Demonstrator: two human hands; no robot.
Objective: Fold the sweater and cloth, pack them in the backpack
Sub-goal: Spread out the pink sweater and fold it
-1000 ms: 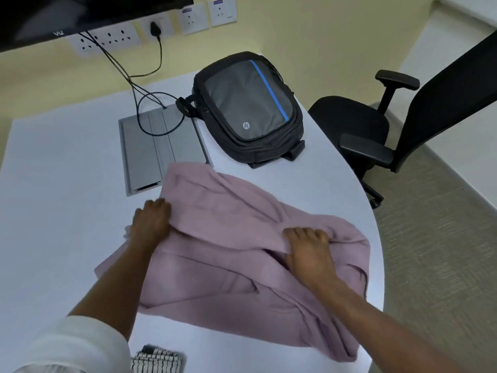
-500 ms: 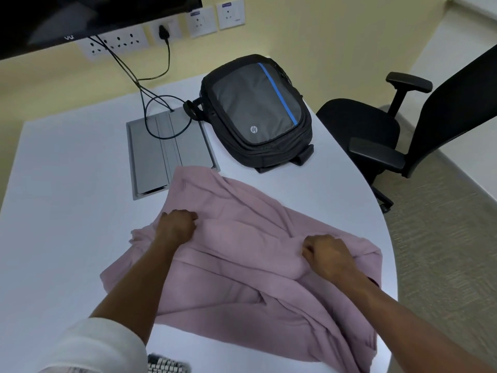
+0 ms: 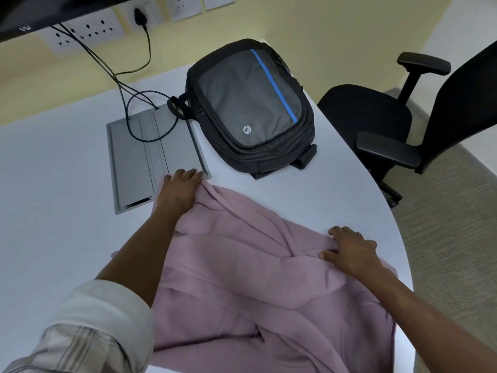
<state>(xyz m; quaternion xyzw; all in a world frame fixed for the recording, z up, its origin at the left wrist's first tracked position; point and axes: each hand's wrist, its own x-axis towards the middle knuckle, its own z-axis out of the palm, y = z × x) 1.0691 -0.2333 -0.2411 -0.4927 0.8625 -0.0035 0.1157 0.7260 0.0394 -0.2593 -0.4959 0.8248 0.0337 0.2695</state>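
Spreading across the near half of the white curved-edge bench (image 3: 53, 162), the mauve knit sweater (image 3: 242, 278) lay rumpled, with long folds running from its far-left corner toward the near-right edge. The left hand (image 3: 178, 188) rested flat on the far-left corner of the sweater, fingers (image 3: 188, 174) straight and together, their tips reaching onto the grey metal cable-access hatch (image 3: 139, 157) set into the bench. The right hand (image 3: 349, 250) lay palm-down on the sweater's far-right edge, fingers (image 3: 338, 230) extended and slightly spread, pressing the fabric rather than pinching it. A rolled-up pale striped sleeve (image 3: 91, 327) covered the left upper forearm; the right forearm was bare. The black and grey backpack with a blue stripe (image 3: 250, 103) lay flat on its back at the far side of the bench, just beside the hatch, apart from the sweater, zip state not discernible. Black cables (image 3: 121, 84) ran from wall sockets (image 3: 88, 30) down into the hatch. A black office chair (image 3: 403, 114) stood to the right of the bench. No second cloth could be made out.
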